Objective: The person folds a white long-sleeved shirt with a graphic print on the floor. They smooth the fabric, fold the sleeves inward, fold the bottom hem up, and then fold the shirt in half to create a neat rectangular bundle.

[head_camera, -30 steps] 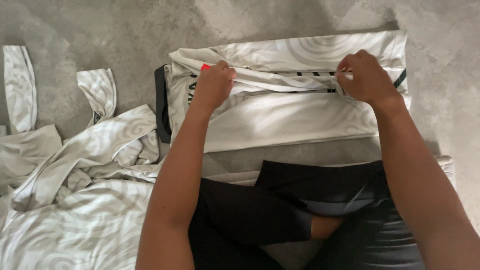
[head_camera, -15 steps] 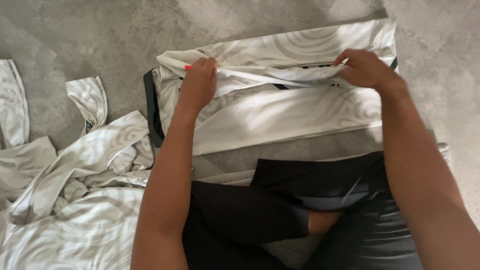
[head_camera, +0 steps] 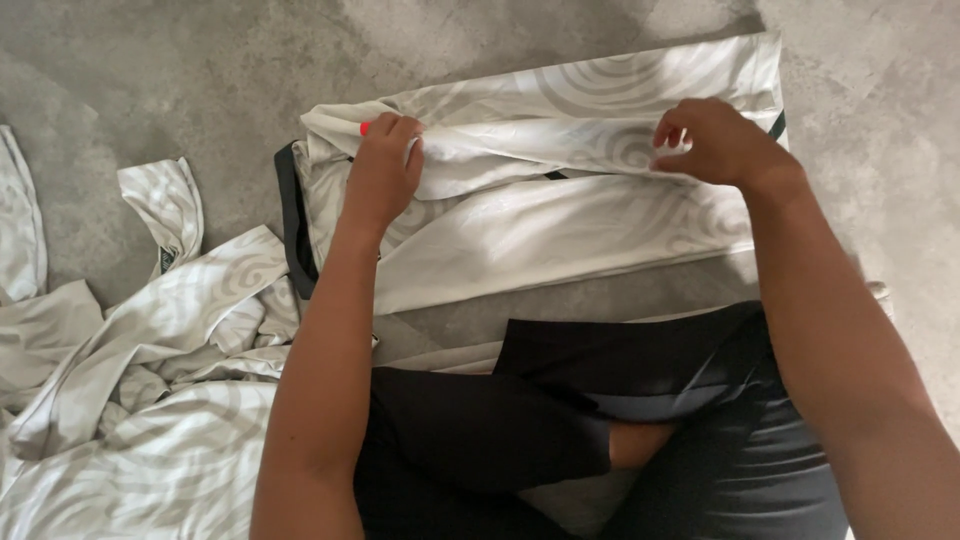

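Hands: two are showing, left hand (head_camera: pixel 382 172) and right hand (head_camera: pixel 722 142).
Folded garments under the hands: one, white garment (head_camera: pixel 560 215).
Loose garment heaps beside the left hand: one, crumpled pile (head_camera: pixel 130 400).

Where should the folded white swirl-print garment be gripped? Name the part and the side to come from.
Grip the raised fold edge of the folded white swirl-print garment, at its two ends, coming from above on the near side. The left hand and right hand already pinch that ridge there; it stands up off the flat layers on the grey floor.

Bare forearms — red nails, dark trousers (head_camera: pixel 560 420)
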